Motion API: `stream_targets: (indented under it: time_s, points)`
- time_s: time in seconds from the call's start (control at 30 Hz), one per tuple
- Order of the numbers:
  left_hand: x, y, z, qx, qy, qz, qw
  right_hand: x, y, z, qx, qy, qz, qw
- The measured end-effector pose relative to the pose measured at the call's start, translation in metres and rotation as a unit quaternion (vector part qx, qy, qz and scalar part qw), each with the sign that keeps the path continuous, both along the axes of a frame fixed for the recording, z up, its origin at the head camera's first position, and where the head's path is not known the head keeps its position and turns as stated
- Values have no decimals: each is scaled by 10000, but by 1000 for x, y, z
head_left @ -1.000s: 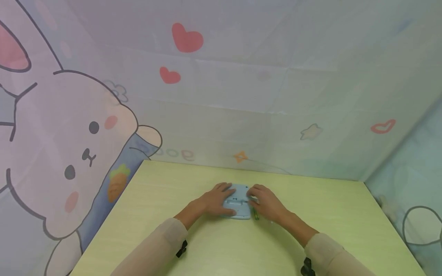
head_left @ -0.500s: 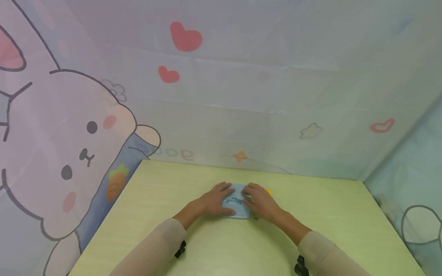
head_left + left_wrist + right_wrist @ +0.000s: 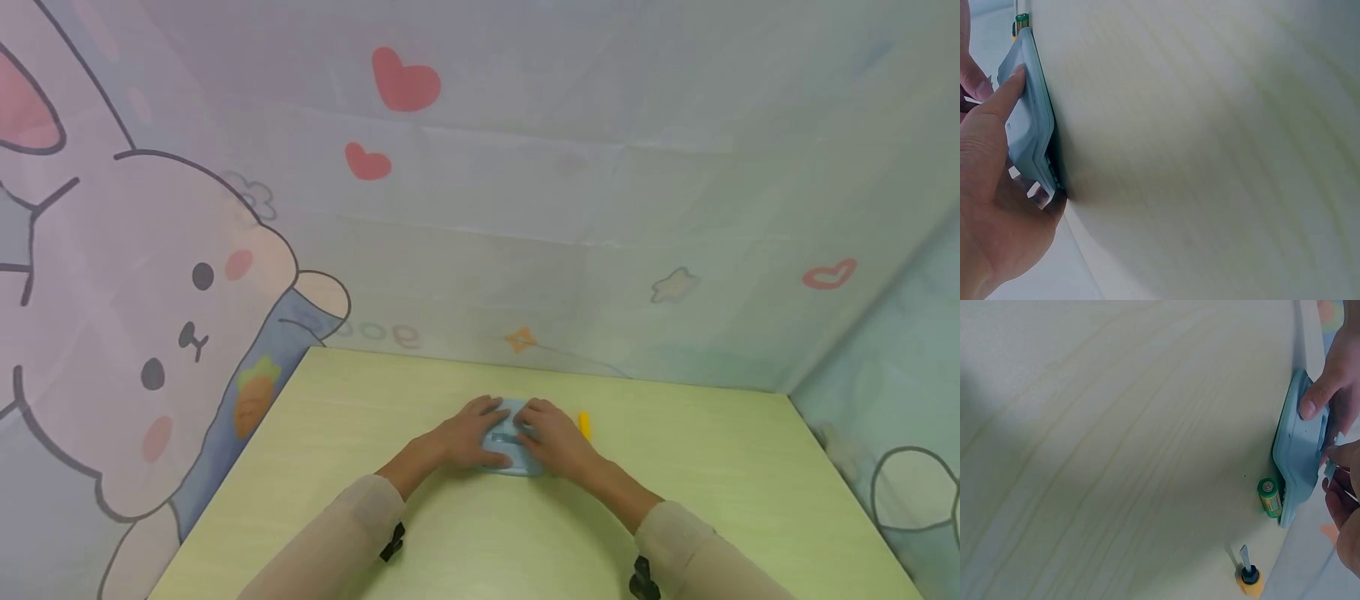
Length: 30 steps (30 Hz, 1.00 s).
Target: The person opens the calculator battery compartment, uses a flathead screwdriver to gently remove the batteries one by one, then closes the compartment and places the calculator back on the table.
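A light-blue flat plastic device (image 3: 517,462) lies on the table with its battery slot facing up. My left hand (image 3: 467,436) grips its left side; in the left wrist view the thumb (image 3: 1009,94) lies along the face and other fingers reach the far edge. Over the right part of the device, my right hand (image 3: 558,437) pinches a small light-blue battery cover (image 3: 1330,467), held close above the slot. A green battery (image 3: 1269,498) lies against the device's edge in the right wrist view; in the head view my right hand hides it.
Right of the right hand lies a screwdriver (image 3: 1249,575) with a yellow handle and a flat metal tip. The pale yellow-green table (image 3: 420,542) ends at a printed cloth backdrop (image 3: 510,208) behind and at the sides.
My right hand has moved left over the device with the battery cover, covering the battery and uncovering the yellow screwdriver handle in the head view. My left hand stays in place.
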<state>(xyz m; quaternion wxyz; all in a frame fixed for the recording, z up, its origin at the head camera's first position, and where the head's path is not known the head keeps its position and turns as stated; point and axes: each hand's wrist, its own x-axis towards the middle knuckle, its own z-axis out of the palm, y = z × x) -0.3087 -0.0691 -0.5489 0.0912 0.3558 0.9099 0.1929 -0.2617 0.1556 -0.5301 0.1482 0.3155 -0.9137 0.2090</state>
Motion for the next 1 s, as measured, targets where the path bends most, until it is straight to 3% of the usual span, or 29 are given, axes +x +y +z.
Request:
stream_targets:
  time_s: [0.8,1.0]
  points:
    - [-1,0,-1,63,-94,14,9999,-1,-11,-10,34,5,120,9999]
    - [-1,1,-2,84,-118,44,9999,-3,-13,-13,107,171,216,9996]
